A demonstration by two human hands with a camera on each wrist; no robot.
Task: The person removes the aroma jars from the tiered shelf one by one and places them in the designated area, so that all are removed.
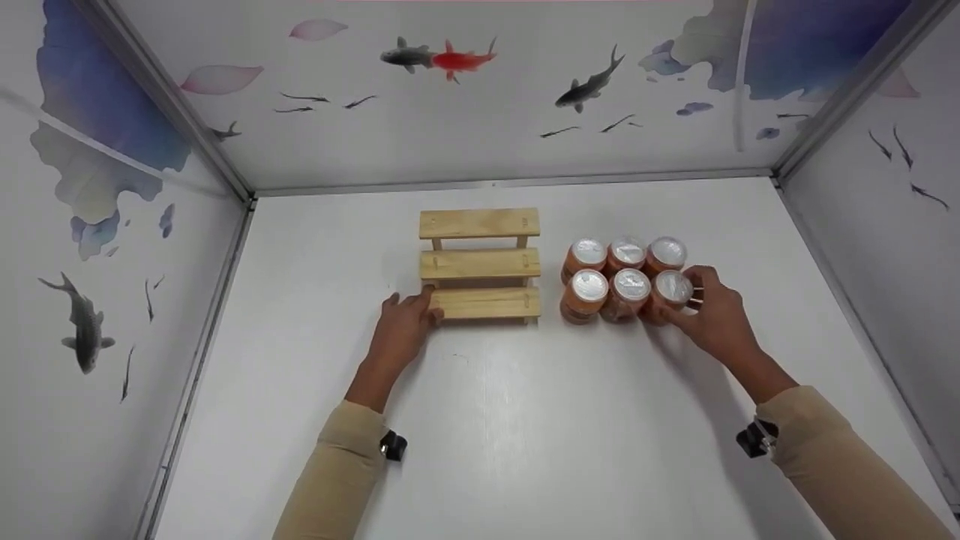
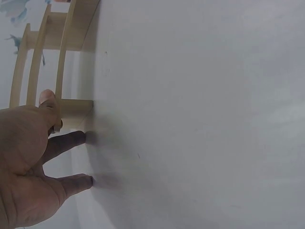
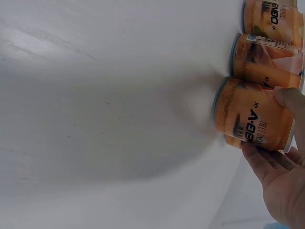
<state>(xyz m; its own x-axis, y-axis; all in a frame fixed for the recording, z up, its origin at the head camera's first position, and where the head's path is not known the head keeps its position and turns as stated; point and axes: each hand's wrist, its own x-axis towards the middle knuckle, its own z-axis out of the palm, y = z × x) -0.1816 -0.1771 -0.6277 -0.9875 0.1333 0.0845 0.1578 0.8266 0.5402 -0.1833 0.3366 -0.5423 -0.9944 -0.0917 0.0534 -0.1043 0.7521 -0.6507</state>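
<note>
A three-step wooden rack (image 1: 484,264) stands on the white table. At the left end of its lowest board, my left hand (image 1: 401,326) grips the wood. In the left wrist view the thumb (image 2: 47,98) lies over that board, and two fingertips reach down at the table surface. Right of the rack, several orange cans with silvery lids stand upright in two rows. My right hand (image 1: 716,315) holds the front-right can (image 1: 673,289) by its side, thumb toward the front and fingers around the right. The right wrist view shows dark lettering on this orange can (image 3: 255,114).
Beside the held can are the front-middle can (image 1: 631,289) and the front-left can (image 1: 585,289), packed close. Behind them stands a back row, including a can (image 1: 666,253) at its right end. Printed walls (image 1: 487,142) with fish pictures enclose the table (image 1: 510,435).
</note>
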